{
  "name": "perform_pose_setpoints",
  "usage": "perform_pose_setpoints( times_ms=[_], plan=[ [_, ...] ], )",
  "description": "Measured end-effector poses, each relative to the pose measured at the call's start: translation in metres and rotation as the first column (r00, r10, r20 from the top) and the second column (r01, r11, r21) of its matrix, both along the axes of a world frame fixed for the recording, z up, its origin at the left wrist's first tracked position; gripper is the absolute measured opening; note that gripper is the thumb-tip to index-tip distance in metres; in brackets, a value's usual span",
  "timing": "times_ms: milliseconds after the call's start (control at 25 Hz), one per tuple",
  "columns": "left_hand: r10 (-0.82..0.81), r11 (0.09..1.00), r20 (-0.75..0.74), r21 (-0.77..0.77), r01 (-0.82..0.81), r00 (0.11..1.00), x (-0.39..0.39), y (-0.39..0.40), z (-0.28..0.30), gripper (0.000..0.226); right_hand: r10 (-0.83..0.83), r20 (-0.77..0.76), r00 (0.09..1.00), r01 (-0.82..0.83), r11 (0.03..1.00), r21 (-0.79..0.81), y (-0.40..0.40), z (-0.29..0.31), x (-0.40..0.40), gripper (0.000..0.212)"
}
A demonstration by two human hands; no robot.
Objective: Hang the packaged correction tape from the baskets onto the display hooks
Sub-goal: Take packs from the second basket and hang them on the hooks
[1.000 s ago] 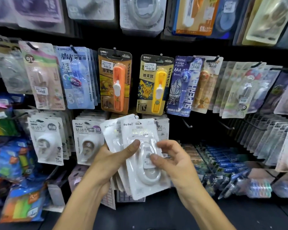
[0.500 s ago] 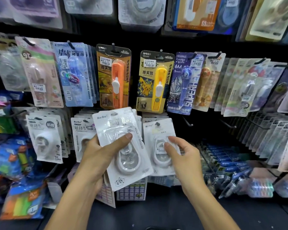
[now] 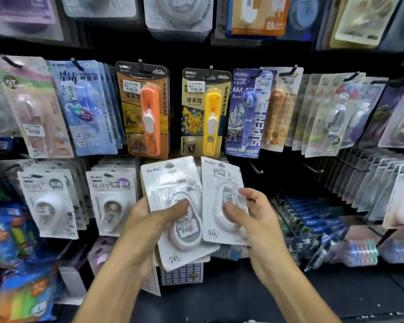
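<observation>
My left hand (image 3: 147,224) grips a stack of white correction tape packs (image 3: 173,183), thumb across the front pack. My right hand (image 3: 250,215) pinches a single white correction tape pack (image 3: 217,183) by its blister, held upright just right of the stack, its top near the lower row of the display. An empty black hook (image 3: 255,167) sticks out just right of that pack. More white packs hang on hooks at the left (image 3: 112,201).
The black pegboard wall carries an orange clip pusher pack (image 3: 145,110), a yellow one (image 3: 203,113) and a blue tape pack (image 3: 247,113) above my hands. Rows of packs on long hooks (image 3: 383,183) fill the right. Pens in bins (image 3: 317,227) lie lower right.
My right hand has lifted the single pack up and closer to the stack. The left hand's stack has risen and tilted a little more upright.
</observation>
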State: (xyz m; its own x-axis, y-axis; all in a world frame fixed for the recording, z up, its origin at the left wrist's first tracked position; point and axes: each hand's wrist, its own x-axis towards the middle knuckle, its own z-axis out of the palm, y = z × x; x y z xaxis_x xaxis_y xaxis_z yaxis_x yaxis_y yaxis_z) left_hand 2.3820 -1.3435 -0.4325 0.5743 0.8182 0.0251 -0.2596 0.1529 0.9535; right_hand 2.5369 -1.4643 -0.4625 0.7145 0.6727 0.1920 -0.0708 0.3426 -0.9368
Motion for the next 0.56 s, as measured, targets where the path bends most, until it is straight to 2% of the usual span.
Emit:
perform_pose_setpoints(
  times_ms=[120,160,320,520,560],
  plan=[
    [0.190,0.981,0.019,0.029,-0.191,0.982,-0.012,0.010,0.006,0.029,-0.049,0.241,0.969,0.096,0.978,-0.187,-0.012,-0.010,0.005,0.039],
    [0.218,0.975,0.048,0.029,-0.220,0.975,-0.015,0.012,0.008,0.028,-0.046,0.280,0.959,0.106,0.973,-0.203,-0.011,-0.013,0.006,0.041],
    [0.224,0.973,0.053,0.036,-0.226,0.973,-0.015,0.010,0.008,0.029,-0.028,0.399,0.917,0.132,0.963,-0.235,0.005,-0.008,0.000,0.042],
    [0.186,0.982,0.037,0.032,-0.187,0.982,-0.015,0.010,0.006,0.032,-0.077,0.329,0.941,0.175,0.944,-0.280,0.004,-0.019,-0.003,0.040],
    [0.181,0.982,0.039,0.042,-0.183,0.983,-0.015,0.010,0.007,0.035,-0.064,0.358,0.931,0.178,0.938,-0.296,0.005,-0.020,0.000,0.039]
  ],
)
